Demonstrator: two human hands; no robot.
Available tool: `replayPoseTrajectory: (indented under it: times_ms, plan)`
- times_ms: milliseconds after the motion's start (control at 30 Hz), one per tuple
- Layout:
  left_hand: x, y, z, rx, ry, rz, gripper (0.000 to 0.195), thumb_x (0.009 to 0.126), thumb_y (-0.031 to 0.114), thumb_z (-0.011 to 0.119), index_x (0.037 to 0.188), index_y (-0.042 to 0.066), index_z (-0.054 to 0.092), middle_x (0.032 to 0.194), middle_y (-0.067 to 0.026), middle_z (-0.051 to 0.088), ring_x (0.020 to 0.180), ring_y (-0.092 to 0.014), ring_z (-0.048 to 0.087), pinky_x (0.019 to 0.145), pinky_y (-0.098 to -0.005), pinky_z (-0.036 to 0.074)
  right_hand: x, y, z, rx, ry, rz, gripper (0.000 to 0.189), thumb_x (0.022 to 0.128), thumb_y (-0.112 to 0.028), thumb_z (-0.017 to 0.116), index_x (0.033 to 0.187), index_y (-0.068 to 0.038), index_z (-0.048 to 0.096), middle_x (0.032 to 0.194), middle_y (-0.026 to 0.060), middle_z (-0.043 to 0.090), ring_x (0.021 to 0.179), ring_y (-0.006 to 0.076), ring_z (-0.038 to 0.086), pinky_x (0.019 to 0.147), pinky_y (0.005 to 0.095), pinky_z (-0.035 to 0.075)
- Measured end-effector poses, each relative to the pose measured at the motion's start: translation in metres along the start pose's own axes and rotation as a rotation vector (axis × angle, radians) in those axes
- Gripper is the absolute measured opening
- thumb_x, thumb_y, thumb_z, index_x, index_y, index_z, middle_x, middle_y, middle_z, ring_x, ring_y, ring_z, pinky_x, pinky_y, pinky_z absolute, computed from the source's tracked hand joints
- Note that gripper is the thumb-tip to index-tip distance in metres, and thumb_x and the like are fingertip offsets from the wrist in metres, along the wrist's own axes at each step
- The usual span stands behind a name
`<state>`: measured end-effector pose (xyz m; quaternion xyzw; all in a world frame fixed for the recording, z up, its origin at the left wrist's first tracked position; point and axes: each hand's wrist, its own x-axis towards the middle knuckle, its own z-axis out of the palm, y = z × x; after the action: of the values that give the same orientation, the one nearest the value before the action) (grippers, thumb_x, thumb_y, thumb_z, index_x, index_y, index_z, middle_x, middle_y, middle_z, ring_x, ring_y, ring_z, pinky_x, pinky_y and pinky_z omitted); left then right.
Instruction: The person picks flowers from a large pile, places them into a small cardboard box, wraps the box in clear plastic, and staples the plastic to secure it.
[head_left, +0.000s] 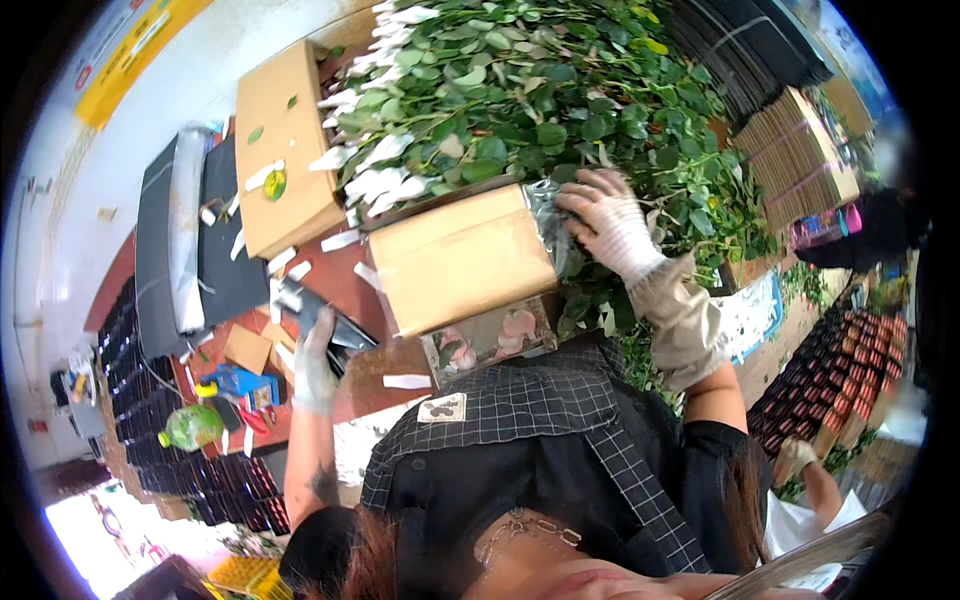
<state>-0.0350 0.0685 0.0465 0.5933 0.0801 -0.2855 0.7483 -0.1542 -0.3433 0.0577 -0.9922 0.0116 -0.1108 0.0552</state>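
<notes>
My left hand (316, 367), in a pale glove, is closed around a dark stapler-like tool (337, 334) over the red-brown tabletop (375, 375). Blur hides the tool's exact kind. My right hand (604, 217), in a striped white glove, rests at the right end of a tan cardboard-covered package (465, 255), against crumpled clear plastic (546, 217). Its fingers are bent on the plastic. Under the package's near side sits a box with pink roses (487, 341) showing. Behind lies a large pile of leafy stems (525, 97) with white sleeves (390, 184) on their left ends.
A cardboard box (285, 150) and black sheets (232, 225) stand left. Nearer are a blue box (244, 384), a green bottle (191, 427) and red-handled scissors (256, 420). Bundled cardboard (799, 157) stands right. Another person's gloved hand (796, 454) shows lower right.
</notes>
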Motion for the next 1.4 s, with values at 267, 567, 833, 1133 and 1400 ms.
replayPoseTrajectory:
  times_ms: [267, 567, 833, 1133, 1400]
  plan:
    - [0.089, -0.049, -0.045, 0.852, 0.168, -0.094, 0.04, 0.081, 0.037, 0.065, 0.093, -0.001, 0.061, 0.079, -0.0154, 0.065, 0.07, -0.027, 0.064, 0.062, -0.0336, 0.049, 0.013, -0.129, -0.045, 0.504, 0.306, -0.313, 0.036, 0.067, 0.002, 0.063, 0.102, -0.005, 0.06, 0.111, 0.0128, 0.059, 0.105, 0.0332, 0.054, 0.088, 0.0427, 0.044]
    - [-0.051, -0.174, -0.055, 1.419, 0.061, 0.812, 0.035, 0.066, 0.03, 0.068, 0.097, 0.015, 0.06, 0.119, -0.0068, 0.051, 0.121, -0.029, 0.04, 0.1, -0.0484, 0.03, 0.02, -0.272, 0.02, 1.151, -0.306, -0.509, 0.023, 0.086, -0.014, 0.054, 0.104, -0.002, 0.063, 0.11, 0.016, 0.06, 0.101, 0.0278, 0.058, 0.089, 0.0351, 0.045]
    - [-0.183, -0.225, -0.171, 1.078, 1.201, 0.151, 0.073, 0.066, 0.024, 0.076, 0.127, 0.006, 0.041, 0.128, -0.0216, 0.04, 0.121, -0.039, 0.035, 0.102, -0.0467, 0.029, 0.104, -0.453, 0.183, 1.032, -0.11, -0.503, 0.032, 0.087, -0.005, 0.051, 0.119, -0.001, 0.051, 0.103, 0.0104, 0.061, 0.087, 0.0188, 0.059, 0.078, 0.0287, 0.047]
    - [-0.196, -0.267, -0.162, 0.824, 1.24, 0.181, 0.068, 0.068, 0.026, 0.075, 0.126, 0.007, 0.045, 0.12, -0.0181, 0.05, 0.114, -0.035, 0.044, 0.099, -0.0423, 0.035, 0.154, -0.544, 0.152, 1.144, -0.981, -0.179, 0.027, 0.081, -0.027, 0.064, 0.095, -0.004, 0.067, 0.088, 0.0066, 0.067, 0.083, 0.0178, 0.062, 0.076, 0.0309, 0.049]
    - [-0.136, -0.157, -0.192, 0.304, 1.205, 0.637, 0.032, 0.084, 0.025, 0.066, 0.105, 0.001, 0.063, 0.084, -0.0026, 0.058, 0.071, -0.011, 0.052, 0.068, -0.0243, 0.046, 0.035, -0.415, 0.163, 1.006, -0.333, -0.321, 0.024, 0.079, -0.023, 0.064, 0.096, -0.006, 0.065, 0.094, 0.0162, 0.064, 0.089, 0.0326, 0.06, 0.076, 0.0387, 0.047]
